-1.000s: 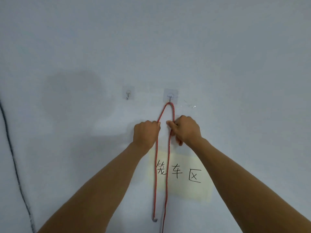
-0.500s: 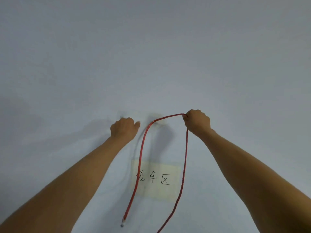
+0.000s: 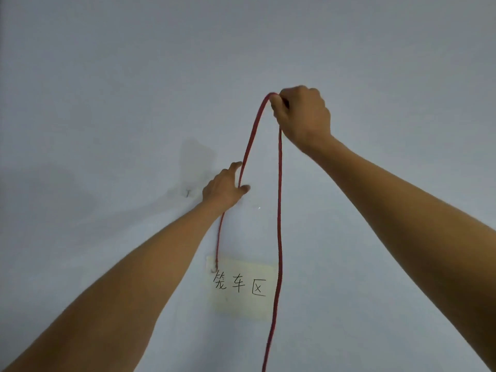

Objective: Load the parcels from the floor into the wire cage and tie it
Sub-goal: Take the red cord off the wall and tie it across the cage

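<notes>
A thin red rope (image 3: 280, 210) hangs folded in front of a pale wall. My right hand (image 3: 302, 115) grips the fold at its top, raised high. Two strands drop from there. The left strand runs between the thumb and fingers of my left hand (image 3: 224, 187), which is lower and loosely around it. That strand's capped end (image 3: 214, 269) dangles over a paper sign. The right strand falls out of the bottom of the view. No parcels or wire cage are in view.
A yellowish paper sign (image 3: 241, 287) with handwritten characters is stuck to the wall below my hands. A small wall hook (image 3: 188, 193) shows just left of my left hand. The rest is bare wall.
The rope came off the wall hook. My right hand lifted the fold up and to the right, and my left hand moved onto the left strand. The view tilted upward.
</notes>
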{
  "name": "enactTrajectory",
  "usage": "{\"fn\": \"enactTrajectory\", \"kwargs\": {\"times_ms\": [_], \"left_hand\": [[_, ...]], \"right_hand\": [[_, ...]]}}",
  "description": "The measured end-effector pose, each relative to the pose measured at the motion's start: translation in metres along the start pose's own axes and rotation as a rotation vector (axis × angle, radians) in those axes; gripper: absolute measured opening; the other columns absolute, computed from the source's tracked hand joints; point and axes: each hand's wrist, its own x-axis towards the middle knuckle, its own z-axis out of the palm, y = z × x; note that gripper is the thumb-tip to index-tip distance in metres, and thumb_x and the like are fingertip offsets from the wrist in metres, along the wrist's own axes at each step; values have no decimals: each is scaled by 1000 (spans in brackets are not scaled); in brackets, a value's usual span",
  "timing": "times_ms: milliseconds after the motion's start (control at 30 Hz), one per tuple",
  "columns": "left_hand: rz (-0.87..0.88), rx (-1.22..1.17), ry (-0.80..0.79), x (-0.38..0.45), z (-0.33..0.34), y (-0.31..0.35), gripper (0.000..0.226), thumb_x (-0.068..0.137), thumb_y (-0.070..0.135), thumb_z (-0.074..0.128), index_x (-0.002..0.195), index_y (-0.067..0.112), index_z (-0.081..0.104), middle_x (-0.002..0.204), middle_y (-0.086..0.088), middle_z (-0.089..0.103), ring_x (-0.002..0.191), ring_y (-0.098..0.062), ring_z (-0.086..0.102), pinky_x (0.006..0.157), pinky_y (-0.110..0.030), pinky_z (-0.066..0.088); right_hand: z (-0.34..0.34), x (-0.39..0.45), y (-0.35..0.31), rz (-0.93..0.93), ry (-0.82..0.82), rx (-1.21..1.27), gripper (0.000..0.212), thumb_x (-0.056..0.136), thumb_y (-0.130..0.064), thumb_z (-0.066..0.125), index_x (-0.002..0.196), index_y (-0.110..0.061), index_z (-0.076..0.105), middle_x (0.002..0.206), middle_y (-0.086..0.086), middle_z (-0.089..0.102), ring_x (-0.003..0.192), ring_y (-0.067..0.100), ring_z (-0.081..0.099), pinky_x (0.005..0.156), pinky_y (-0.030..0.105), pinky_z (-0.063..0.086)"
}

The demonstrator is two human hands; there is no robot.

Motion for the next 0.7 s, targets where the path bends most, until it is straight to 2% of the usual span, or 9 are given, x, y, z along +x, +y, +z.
{"fn": "enactTrajectory", "kwargs": {"times_ms": [67, 133, 200, 233, 333, 400, 500, 600, 700], "left_hand": [[-1, -79, 13, 14, -2, 22, 69, 95, 56, 63, 153, 34, 33, 150, -2, 53, 120, -30, 65, 95, -47, 57], [50, -168, 4, 28, 2, 42, 45, 100, 47, 58, 141, 31, 48, 139, -2, 63, 98, -25, 75, 87, -48, 62], [62, -332, 9, 37, 1, 59, 22, 105, 38, 52, 115, 23, 64, 113, -1, 74, 78, -23, 77, 76, -44, 64], [67, -437, 17, 41, -2, 65, 25, 105, 37, 50, 104, 20, 68, 100, 0, 76, 71, -22, 76, 71, -42, 64], [101, -561, 72, 42, -18, 81, 35, 103, 46, 47, 87, 24, 70, 80, 3, 75, 65, -19, 71, 63, -39, 55], [175, -457, 174, 45, -34, 90, 30, 103, 41, 49, 86, 27, 70, 78, 4, 75, 65, -19, 72, 62, -38, 59], [235, -158, 421, 45, -68, 92, 26, 106, 23, 48, 99, 25, 73, 77, 9, 74, 52, -11, 69, 62, -25, 58], [231, 5, 531, 44, -106, 84, 33, 103, 19, 42, 96, 28, 73, 74, 10, 74, 55, -8, 66, 63, -20, 47], [212, 50, 664, 48, -145, 78, 33, 104, 19, 42, 94, 23, 72, 72, 6, 72, 55, -11, 66, 64, -31, 58]], "right_hand": [[-34, 23, 4, -26, 69, 97, 46, 96, -39, 43, 75, -5, 66, 70, 13, 68, 58, 30, 64, 59, 42, 60], [-61, 37, 12, -65, 159, 219, 46, 99, -38, 45, 78, -4, 68, 68, 11, 66, 57, 26, 64, 61, 40, 60], [-80, 45, 18, -78, 237, 403, 37, 102, -34, 45, 79, -11, 64, 65, -2, 60, 54, 10, 59, 60, 27, 57], [-85, 46, 19, -34, 226, 486, 30, 104, -32, 44, 83, -17, 61, 68, -9, 56, 56, 6, 57, 60, 18, 54], [-91, 47, 22, -49, 53, 359, 30, 106, -36, 41, 92, -19, 62, 73, -11, 56, 59, 3, 57, 63, 13, 50], [-86, 40, 31, -141, -207, 165, 40, 105, -41, 44, 88, -13, 68, 69, -3, 62, 55, 6, 61, 60, 23, 52], [-50, 21, 51, -46, -615, -63, 40, 103, -44, 50, 81, -19, 73, 69, -1, 67, 53, 12, 67, 62, 30, 51], [5, -8, 72, 61, -665, -208, 40, 99, -47, 50, 80, -21, 74, 67, -6, 69, 50, 10, 69, 78, 33, 54], [45, -40, 81, 114, -701, -257, 40, 102, -43, 44, 84, -19, 70, 75, -4, 70, 57, 14, 71, 72, 30, 49]]}}
